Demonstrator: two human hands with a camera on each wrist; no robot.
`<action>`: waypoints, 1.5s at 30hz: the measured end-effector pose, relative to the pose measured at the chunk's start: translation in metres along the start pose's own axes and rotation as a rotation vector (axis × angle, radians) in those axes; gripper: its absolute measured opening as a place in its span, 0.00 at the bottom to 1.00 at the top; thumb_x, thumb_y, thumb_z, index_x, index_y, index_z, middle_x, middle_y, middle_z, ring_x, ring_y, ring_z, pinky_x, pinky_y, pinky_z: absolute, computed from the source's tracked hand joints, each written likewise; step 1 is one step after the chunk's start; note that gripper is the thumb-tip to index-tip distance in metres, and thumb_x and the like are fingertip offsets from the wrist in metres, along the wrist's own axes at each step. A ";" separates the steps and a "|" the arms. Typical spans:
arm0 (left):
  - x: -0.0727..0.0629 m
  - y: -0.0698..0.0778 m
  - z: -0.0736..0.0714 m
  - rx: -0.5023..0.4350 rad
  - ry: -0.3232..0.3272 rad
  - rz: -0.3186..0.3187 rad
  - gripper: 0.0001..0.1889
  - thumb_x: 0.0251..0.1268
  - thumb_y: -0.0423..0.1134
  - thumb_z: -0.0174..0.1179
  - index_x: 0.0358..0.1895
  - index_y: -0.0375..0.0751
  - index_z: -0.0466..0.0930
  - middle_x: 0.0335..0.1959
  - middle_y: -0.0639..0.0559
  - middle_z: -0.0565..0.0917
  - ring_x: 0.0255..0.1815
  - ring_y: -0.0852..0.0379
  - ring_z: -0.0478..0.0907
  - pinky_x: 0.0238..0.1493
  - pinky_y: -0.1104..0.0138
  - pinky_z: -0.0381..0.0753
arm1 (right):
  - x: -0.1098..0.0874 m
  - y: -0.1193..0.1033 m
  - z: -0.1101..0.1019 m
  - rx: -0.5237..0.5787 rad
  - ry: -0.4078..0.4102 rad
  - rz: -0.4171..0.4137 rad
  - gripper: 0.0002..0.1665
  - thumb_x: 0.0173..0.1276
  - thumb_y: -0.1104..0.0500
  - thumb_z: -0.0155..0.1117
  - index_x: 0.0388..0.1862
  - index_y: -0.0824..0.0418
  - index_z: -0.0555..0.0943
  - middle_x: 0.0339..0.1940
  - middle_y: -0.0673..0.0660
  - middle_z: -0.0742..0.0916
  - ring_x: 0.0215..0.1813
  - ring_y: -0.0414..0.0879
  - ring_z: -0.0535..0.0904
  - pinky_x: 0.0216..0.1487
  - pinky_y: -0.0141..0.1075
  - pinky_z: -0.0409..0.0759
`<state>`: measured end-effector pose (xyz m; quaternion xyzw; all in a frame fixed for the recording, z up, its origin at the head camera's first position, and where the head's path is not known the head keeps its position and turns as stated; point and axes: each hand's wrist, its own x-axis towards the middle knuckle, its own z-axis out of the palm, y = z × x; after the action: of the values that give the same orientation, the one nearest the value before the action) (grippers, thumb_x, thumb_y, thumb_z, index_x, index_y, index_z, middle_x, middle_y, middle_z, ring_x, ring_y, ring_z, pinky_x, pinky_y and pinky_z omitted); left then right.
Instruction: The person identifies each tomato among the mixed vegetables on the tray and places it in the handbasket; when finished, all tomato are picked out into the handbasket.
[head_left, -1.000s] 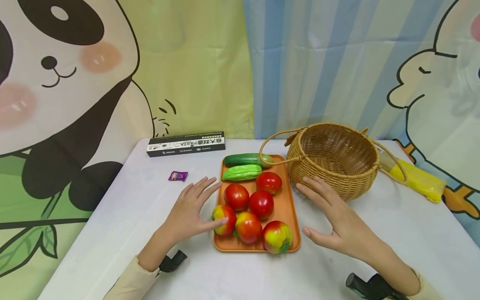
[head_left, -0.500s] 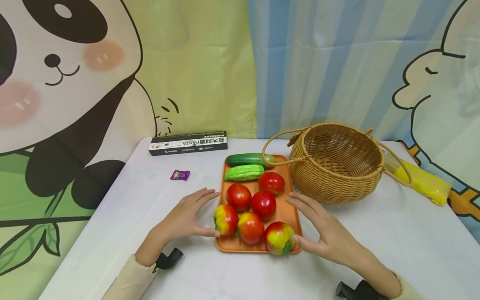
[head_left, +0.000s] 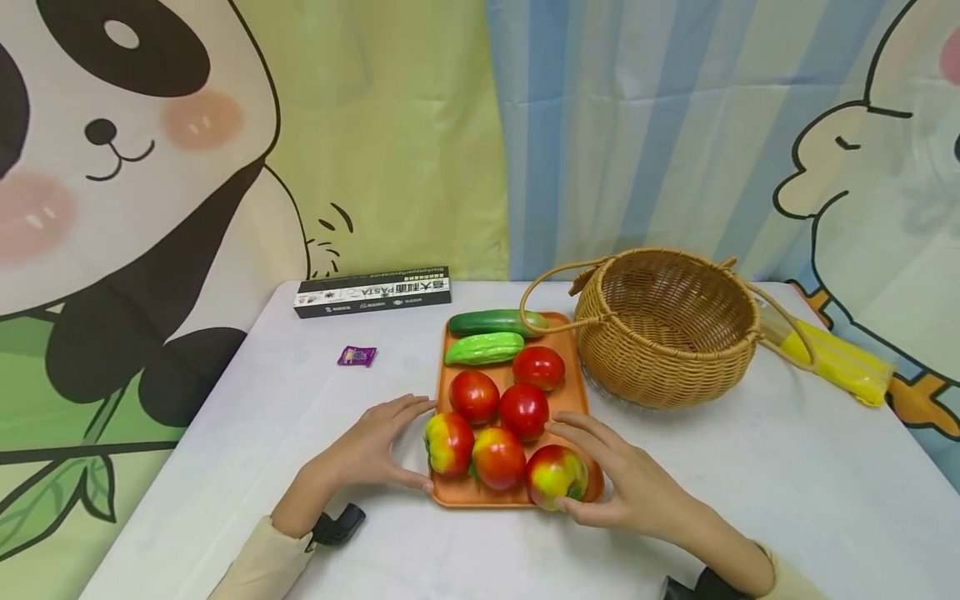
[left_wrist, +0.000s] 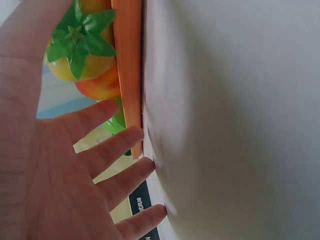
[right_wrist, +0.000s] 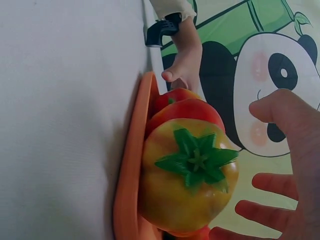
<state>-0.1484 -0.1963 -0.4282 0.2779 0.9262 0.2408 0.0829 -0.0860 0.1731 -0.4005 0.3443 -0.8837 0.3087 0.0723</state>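
An orange tray (head_left: 581, 392) holds several red and red-yellow tomatoes, a dark green cucumber (head_left: 483, 322) and a light green ridged gourd (head_left: 483, 348). My left hand (head_left: 371, 446) is at the tray's left edge, its fingers spread and fingertips low by the tabletop in the left wrist view. Over the tray's near right corner, my right hand (head_left: 626, 475) has its thumb and fingers spread around a red-yellow tomato (head_left: 555, 477) with a green star-shaped calyx. In the right wrist view a gap shows between this tomato (right_wrist: 185, 200) and my thumb. Neither hand holds anything.
A wicker basket (head_left: 667, 367) stands right behind the tray, its left handle hanging over the tray's back corner. Behind it lies a yellow packet (head_left: 840, 367). A black pasta box (head_left: 372, 292) and a purple wrapped candy (head_left: 357, 356) lie at the back left.
My right hand has moved left and down from beside the basket to the near right tomato. My left hand has lowered to the tray's left edge. The tray and its contents stay in place.
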 end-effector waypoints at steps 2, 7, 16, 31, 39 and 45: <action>0.001 0.000 0.002 0.001 -0.003 0.002 0.58 0.34 0.74 0.70 0.72 0.47 0.65 0.72 0.45 0.66 0.75 0.40 0.57 0.71 0.40 0.55 | 0.000 0.001 0.002 0.011 -0.008 -0.003 0.43 0.57 0.42 0.74 0.69 0.50 0.70 0.69 0.51 0.73 0.62 0.48 0.76 0.51 0.45 0.83; 0.002 0.001 0.006 0.006 0.006 0.024 0.57 0.35 0.73 0.70 0.72 0.47 0.66 0.71 0.45 0.67 0.74 0.39 0.58 0.71 0.40 0.56 | -0.001 0.004 0.006 0.032 -0.047 -0.004 0.42 0.57 0.42 0.74 0.68 0.52 0.71 0.67 0.51 0.74 0.59 0.43 0.77 0.51 0.41 0.83; 0.000 0.002 0.005 0.034 0.003 0.021 0.57 0.35 0.74 0.70 0.72 0.48 0.65 0.71 0.46 0.68 0.74 0.40 0.58 0.71 0.40 0.55 | -0.002 0.006 0.016 0.084 -0.142 0.025 0.40 0.59 0.41 0.73 0.68 0.47 0.70 0.66 0.48 0.72 0.56 0.42 0.77 0.50 0.38 0.83; -0.002 0.002 0.003 0.045 -0.010 0.001 0.57 0.35 0.75 0.69 0.73 0.49 0.64 0.72 0.46 0.66 0.75 0.40 0.57 0.72 0.40 0.55 | -0.001 0.008 0.027 0.057 -0.106 0.058 0.43 0.54 0.46 0.78 0.68 0.46 0.70 0.64 0.47 0.73 0.58 0.43 0.77 0.52 0.42 0.83; -0.002 0.002 0.004 0.044 0.003 0.010 0.57 0.36 0.74 0.69 0.72 0.49 0.65 0.71 0.45 0.67 0.74 0.39 0.58 0.70 0.39 0.56 | 0.000 0.008 0.026 0.064 -0.109 0.052 0.42 0.55 0.45 0.77 0.68 0.47 0.70 0.64 0.48 0.74 0.57 0.43 0.77 0.51 0.42 0.83; -0.001 0.002 0.004 0.050 -0.005 0.009 0.57 0.36 0.75 0.68 0.73 0.50 0.64 0.72 0.47 0.66 0.75 0.40 0.57 0.71 0.40 0.55 | -0.001 0.006 0.021 0.074 -0.119 0.105 0.42 0.54 0.45 0.78 0.68 0.46 0.71 0.64 0.47 0.73 0.56 0.42 0.77 0.51 0.40 0.83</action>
<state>-0.1449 -0.1938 -0.4307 0.2847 0.9305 0.2173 0.0772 -0.0872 0.1650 -0.4203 0.3175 -0.8913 0.3237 -0.0094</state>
